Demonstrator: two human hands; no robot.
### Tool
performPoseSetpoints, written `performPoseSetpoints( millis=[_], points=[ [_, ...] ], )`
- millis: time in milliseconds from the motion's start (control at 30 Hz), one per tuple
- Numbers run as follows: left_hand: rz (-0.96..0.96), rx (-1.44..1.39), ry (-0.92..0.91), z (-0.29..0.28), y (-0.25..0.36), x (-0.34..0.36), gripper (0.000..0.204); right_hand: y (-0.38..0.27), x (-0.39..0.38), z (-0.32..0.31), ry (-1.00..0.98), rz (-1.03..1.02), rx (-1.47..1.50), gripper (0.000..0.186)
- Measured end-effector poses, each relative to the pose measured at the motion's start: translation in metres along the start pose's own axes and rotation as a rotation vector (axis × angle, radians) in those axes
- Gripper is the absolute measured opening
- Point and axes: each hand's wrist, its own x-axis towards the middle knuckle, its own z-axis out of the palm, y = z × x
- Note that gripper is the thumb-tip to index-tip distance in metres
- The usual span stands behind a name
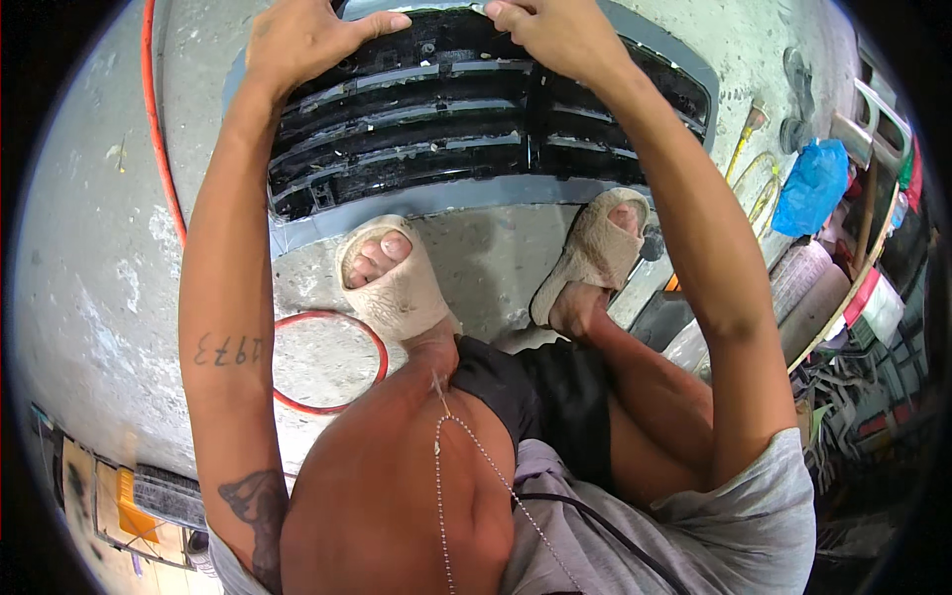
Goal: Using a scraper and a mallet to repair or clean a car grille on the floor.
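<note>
A black slatted car grille (416, 109) with a grey outer frame (347, 220) lies on the floor before my feet. White flecks and pale scraps dot its slats. At its far edge, my left hand (305, 40) rests on the frame, thumb stretched along the near side; its other fingers pass out of view, seemingly wrapped round the edge. Opposite it, my right hand (567, 32) is closed at the far edge, right of the middle. Its thumb and finger meet beside a small whitish bit; what they pinch is too small to make out.
A red hose (154, 119) runs down the left, and a red loop (385, 367) lies by my sandalled left foot (397, 288). To the right are a yellow-handled brush (744, 144), a blue plastic bag (811, 188) and heaped clutter. My right foot (600, 248) stands near the frame.
</note>
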Motion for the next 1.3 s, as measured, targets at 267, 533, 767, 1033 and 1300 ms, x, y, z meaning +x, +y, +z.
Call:
performPoseSetpoints(
  millis=[267,533,767,1033,1300],
  points=[
    [0.042,-0.026,-0.038,-0.006,0.009,-0.003,0.069,-0.008,0.002,0.020,0.142,0.013,0.037,0.032],
    [0.121,-0.012,0.054,0.007,-0.002,0.001,0.070,-0.015,0.007,0.034,0.244,0.112,-0.009,0.030],
    [0.034,-0.079,0.037,0.003,0.002,-0.001,0.064,0.014,0.025,0.027,-0.262,0.526,1.068,0.025],
    [0.033,-0.009,0.066,0.005,0.003,-0.005,0.057,-0.001,-0.003,0.014,0.083,-0.040,0.053,0.031],
    [0.037,0.059,0.077,0.004,0.001,0.000,0.059,-0.013,0.001,0.018,0.080,-0.059,0.105,0.030]
  ],
)
